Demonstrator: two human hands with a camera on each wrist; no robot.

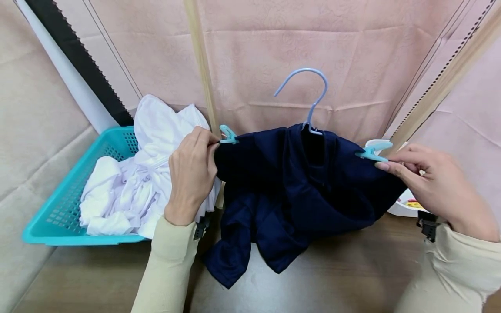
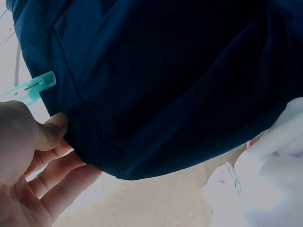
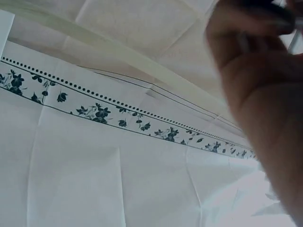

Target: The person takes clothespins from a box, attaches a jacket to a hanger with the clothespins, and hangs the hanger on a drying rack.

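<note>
A navy blue garment point(image 1: 266, 174) hangs from a light blue hanger point(image 1: 325, 82), its lower ends drooping over the table. My left hand point(image 1: 192, 169) pinches its left edge, thumb on the cloth in the left wrist view, beside a turquoise clothespin point(image 1: 228, 135). On the right, my right hand point(image 1: 434, 182) pinches the other edge with thumb and fingers, right by a second turquoise clothespin point(image 1: 373, 151). The hanger's body is mostly hidden by cloth. In the right wrist view only part of the right hand point(image 3: 265, 94) shows, not the garment.
A turquoise basket point(image 1: 55, 213) of white clothes point(image 1: 129, 191) stands at the left. Partly behind the garment at right is a white container point(image 1: 403, 211) with small coloured things. Pink patterned cloth point(image 1: 250, 56) covers the back; the table point(image 1: 332, 278) is brown.
</note>
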